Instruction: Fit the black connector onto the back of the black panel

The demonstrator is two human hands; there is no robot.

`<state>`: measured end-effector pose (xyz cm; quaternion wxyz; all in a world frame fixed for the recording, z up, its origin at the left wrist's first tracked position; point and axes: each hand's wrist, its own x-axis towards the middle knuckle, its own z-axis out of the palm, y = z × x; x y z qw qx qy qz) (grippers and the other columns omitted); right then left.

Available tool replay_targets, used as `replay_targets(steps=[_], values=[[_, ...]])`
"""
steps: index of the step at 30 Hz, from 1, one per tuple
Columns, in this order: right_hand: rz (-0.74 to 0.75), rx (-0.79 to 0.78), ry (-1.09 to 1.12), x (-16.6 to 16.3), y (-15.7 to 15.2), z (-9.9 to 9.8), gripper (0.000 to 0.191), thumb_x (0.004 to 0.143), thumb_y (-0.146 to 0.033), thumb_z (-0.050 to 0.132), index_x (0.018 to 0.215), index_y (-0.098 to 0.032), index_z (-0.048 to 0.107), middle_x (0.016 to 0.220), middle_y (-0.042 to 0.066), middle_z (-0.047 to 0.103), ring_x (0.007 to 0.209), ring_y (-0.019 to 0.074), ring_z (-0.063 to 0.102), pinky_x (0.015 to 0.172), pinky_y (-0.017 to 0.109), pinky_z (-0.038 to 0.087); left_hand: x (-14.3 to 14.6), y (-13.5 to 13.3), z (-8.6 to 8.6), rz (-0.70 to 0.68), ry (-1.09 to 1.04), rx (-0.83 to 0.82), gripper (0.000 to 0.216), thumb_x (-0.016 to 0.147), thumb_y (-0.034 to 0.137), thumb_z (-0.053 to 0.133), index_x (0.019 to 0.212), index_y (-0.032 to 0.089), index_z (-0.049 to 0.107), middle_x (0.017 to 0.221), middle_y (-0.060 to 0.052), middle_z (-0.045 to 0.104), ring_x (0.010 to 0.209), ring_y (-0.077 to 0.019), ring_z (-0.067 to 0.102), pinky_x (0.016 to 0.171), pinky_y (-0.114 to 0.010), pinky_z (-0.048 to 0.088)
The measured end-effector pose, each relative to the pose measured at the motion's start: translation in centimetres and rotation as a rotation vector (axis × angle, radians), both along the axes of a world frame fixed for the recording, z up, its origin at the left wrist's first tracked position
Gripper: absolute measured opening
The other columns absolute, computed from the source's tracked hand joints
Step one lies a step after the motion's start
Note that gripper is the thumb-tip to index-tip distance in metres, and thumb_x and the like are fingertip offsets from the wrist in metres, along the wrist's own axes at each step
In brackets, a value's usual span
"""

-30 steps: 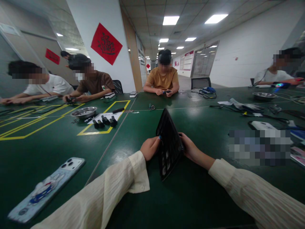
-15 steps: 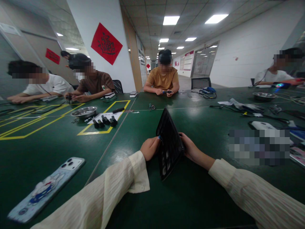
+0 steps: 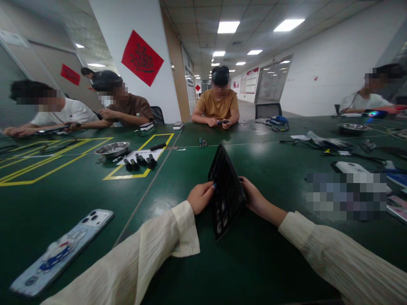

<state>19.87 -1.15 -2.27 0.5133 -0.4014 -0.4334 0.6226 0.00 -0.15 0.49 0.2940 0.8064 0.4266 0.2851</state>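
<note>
A black flat tray-like panel (image 3: 225, 190) stands tilted on its edge on the green table (image 3: 260, 262), right in front of me. My left hand (image 3: 199, 196) grips its left edge with curled fingers. My right hand (image 3: 254, 197) grips its right edge from behind, fingers wrapped around it. Both arms wear cream sleeves.
A phone in a cartoon case (image 3: 60, 252) lies at the near left. A metal bowl (image 3: 112, 149) and several small black parts (image 3: 140, 162) sit inside yellow floor-tape lines. Other people sit around the table, working. Cables and a second metal bowl (image 3: 352, 127) lie at the right.
My hands and the black panel have stayed still. The person in the brown shirt at the left has lifted a hand from the table.
</note>
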Motion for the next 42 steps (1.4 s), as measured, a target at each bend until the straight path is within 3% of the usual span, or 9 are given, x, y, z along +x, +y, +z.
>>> replay_targets(steps=[5,9,13,20,34,42], values=[[0.02,0.019,0.005,0.1,0.4,-0.7,0.023,0.074,-0.036,0.053,0.094,-0.025,0.052,0.066,-0.003,0.057,0.045,0.0113,0.048,0.038,0.023,0.03,0.0,0.0,-0.2,0.057,-0.032,-0.032,0.048,0.088,0.05,0.02,0.063,0.017,0.044,0.05,0.002,0.041,0.049,-0.0118,0.041,0.046,-0.023,0.031],[0.015,0.017,-0.003,0.2,0.6,-0.8,0.023,0.073,-0.037,0.054,0.093,-0.025,0.052,0.065,-0.003,0.057,0.045,0.0112,0.046,0.038,0.023,0.029,-0.1,0.1,-0.1,0.02,-0.015,-0.026,0.044,0.087,0.049,0.025,0.068,0.017,0.048,0.051,0.002,0.043,0.049,-0.0122,0.042,0.046,-0.022,0.031],[0.028,0.013,0.002,0.1,0.5,-0.7,0.023,0.073,-0.037,0.053,0.093,-0.026,0.051,0.066,-0.003,0.057,0.045,0.011,0.046,0.038,0.023,0.028,-0.2,0.2,-0.2,-0.018,-0.01,-0.02,0.041,0.086,0.048,0.029,0.068,0.017,0.049,0.051,0.002,0.044,0.049,-0.0124,0.043,0.046,-0.022,0.031],[0.029,0.008,0.002,0.0,0.0,0.0,0.024,0.073,-0.038,0.053,0.093,-0.026,0.051,0.067,-0.003,0.057,0.046,0.0106,0.046,0.041,0.023,0.029,0.0,-0.1,-0.2,0.066,-0.058,-0.038,0.049,0.088,0.051,0.02,0.06,0.018,0.042,0.049,0.002,0.043,0.049,-0.0122,0.042,0.047,-0.023,0.033],[0.015,0.023,0.004,0.0,0.2,-0.2,0.024,0.073,-0.038,0.054,0.093,-0.026,0.052,0.064,-0.003,0.056,0.046,0.0117,0.047,0.04,0.023,0.031,-0.1,0.2,-0.3,-0.003,-0.011,-0.022,0.04,0.086,0.047,0.03,0.068,0.017,0.048,0.053,0.002,0.044,0.05,-0.0125,0.043,0.047,-0.022,0.032],[0.028,0.002,0.019,0.0,-0.4,0.5,0.021,0.074,-0.035,0.053,0.092,-0.025,0.052,0.066,-0.003,0.057,0.045,0.0106,0.046,0.041,0.024,0.032,0.0,-0.1,-0.2,0.06,-0.023,-0.016,0.047,0.089,0.049,0.022,0.066,0.017,0.049,0.05,0.002,0.044,0.049,-0.0125,0.042,0.048,-0.023,0.032]])
